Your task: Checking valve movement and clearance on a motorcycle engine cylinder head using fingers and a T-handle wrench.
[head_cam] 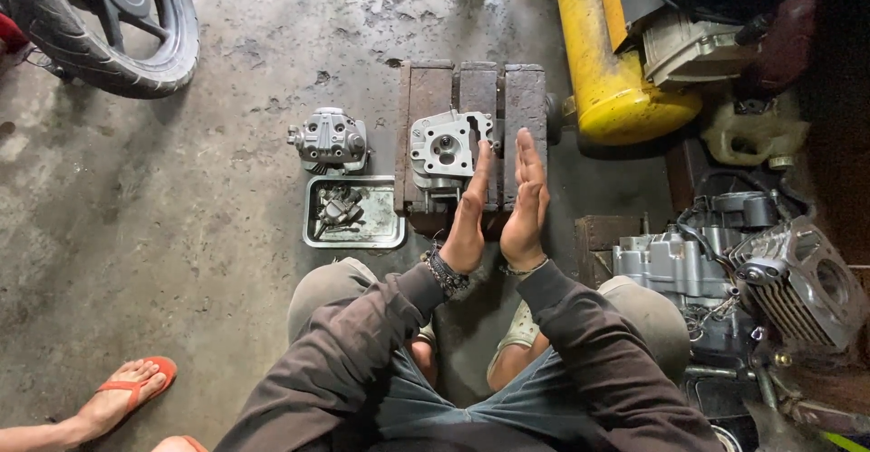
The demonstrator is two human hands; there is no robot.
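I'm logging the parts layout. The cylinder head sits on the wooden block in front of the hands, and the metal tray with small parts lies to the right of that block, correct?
Not quite. In the head view the metal tray lies to the left of the wooden block, not the right. The cylinder head does sit on the block, before the left hand and right hand.

Soft, dim daylight falls from about 12 o'clock, leaving a pale sheen on the concrete floor [272, 17] there. The corner toward 3 o'clock sinks into deep shadow. Focus is sharp at centre, with wide-angle bending at the edges.
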